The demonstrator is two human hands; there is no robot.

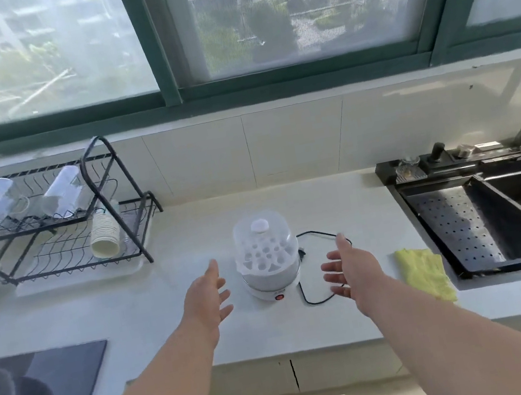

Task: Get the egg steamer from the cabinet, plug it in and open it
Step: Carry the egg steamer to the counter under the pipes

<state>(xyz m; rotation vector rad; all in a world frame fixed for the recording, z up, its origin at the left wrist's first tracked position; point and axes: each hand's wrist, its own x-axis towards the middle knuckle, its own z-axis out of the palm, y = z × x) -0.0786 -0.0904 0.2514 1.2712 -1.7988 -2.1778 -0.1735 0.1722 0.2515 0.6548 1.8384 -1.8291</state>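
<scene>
Both my arms reach out over the pale bench (166, 304), palms turned inward and facing each other. My left hand (205, 299) sits just left of the egg steamer (266, 255), my right hand (351, 268) a little further off on its right — neither touches it. Each grip is open, fingers spread and empty. The steamer stands upright mid-bench with its clear domed lid (262, 235) on, red switch (280, 297) facing me. Its black cord (319, 300) loops on the bench under my right hand, near a yellow cloth (425, 272).
</scene>
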